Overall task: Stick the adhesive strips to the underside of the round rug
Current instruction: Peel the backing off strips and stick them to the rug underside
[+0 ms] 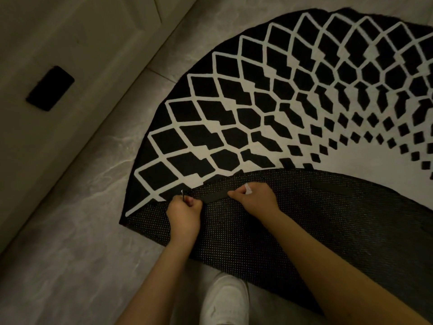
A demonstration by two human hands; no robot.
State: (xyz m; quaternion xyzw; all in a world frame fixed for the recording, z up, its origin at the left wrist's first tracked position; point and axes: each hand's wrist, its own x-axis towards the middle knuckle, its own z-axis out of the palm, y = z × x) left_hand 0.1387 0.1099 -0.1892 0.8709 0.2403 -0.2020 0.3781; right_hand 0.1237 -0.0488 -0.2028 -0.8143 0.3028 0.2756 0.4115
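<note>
Both hands (185, 211) pinching adhesive strip (216, 195)

Round rug (293, 97) folded over, strip going on

Black-and-white diamond pattern up top, near edge flipped to show the dotted black underside (304, 221); a dark adhesive strip (216, 195) lies flat along the fold.

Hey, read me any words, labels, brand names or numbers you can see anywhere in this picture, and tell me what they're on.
None: no readable text shows on the rug, its folded-back underside, the adhesive strip, the white shoe or the dark rectangle at upper left.
</note>
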